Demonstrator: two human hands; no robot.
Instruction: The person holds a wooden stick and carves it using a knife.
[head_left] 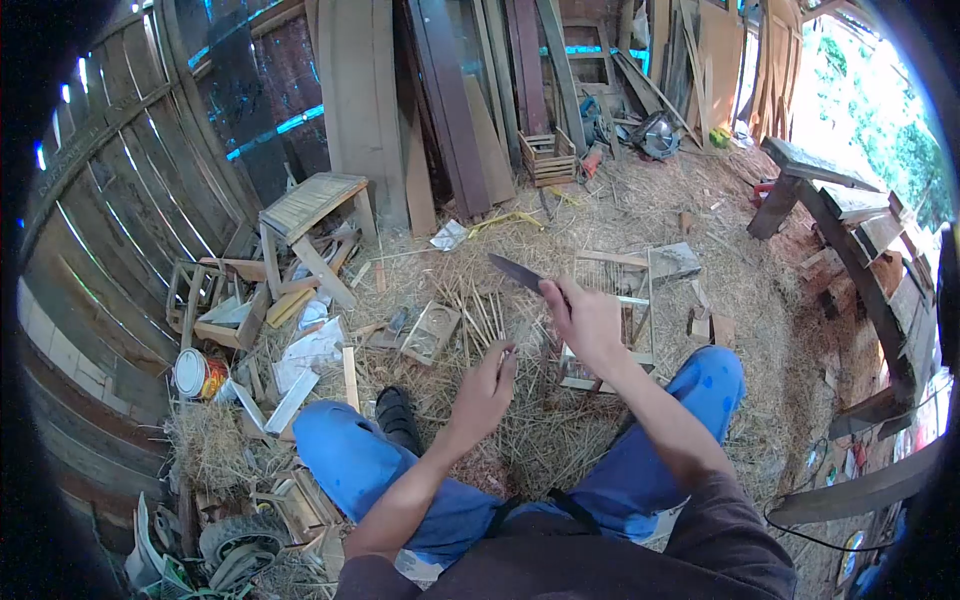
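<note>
A knife [517,272] with a dark blade is gripped in my right hand [588,322], its tip pointing up and left. My left hand [487,385] is lower and to the left, apart from the knife, with its fingers curled together around something too small to make out. Thin sticks [482,318] lie on the straw just beyond my left hand. A small wooden frame [432,333] is left of the sticks. Under and behind my right hand stands a slatted wooden frame [640,335].
A small wooden table [315,205] and a paint can [200,374] are at the left. Boards [450,110] lean on the back wall near a slatted crate [549,160]. A wooden bench [850,230] runs along the right. Straw and scraps cover the ground.
</note>
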